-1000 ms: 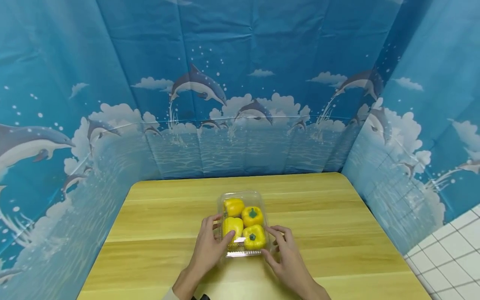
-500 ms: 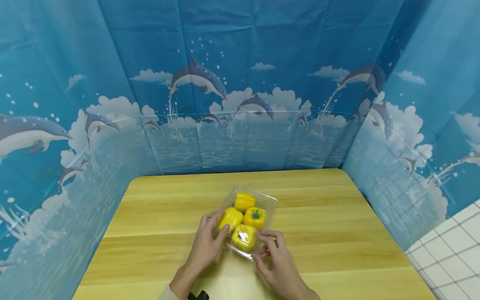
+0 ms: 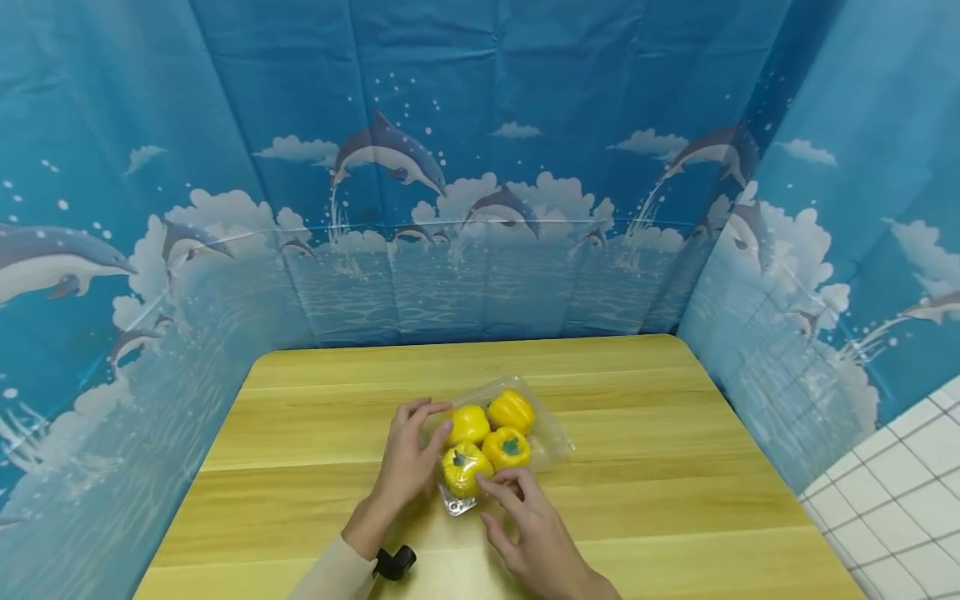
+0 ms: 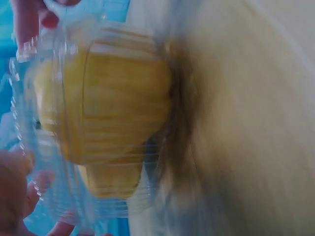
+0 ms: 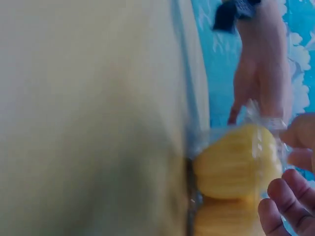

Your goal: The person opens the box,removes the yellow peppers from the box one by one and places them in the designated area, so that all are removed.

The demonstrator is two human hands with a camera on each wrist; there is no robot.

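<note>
A clear plastic clamshell box (image 3: 551,429) stands on the table, turned at a slant, with several yellow bell peppers (image 3: 510,412) inside. My left hand (image 3: 405,454) holds its left corner, thumb over the edge and fingers along the side. At the near corner my right hand (image 3: 525,525) touches the box with its fingertips, the thumb held apart from it. The left wrist view shows the ribbed side of the box (image 4: 115,98) close up, blurred. In the right wrist view, relaxed fingers (image 5: 283,196) lie beside the rim and a pepper (image 5: 231,164) shows through the wall.
The wood-grain table (image 3: 660,467) spreads around the box. Blue dolphin-print curtains (image 3: 480,167) stand behind it and at both sides. White floor tiles (image 3: 900,475) show at the right. A black device (image 3: 395,563) sits by my left wrist.
The box has turned clockwise, its far end swinging to the right, with the peppers inside. My right hand has moved left along with the near corner; the left hand has shifted slightly up.
</note>
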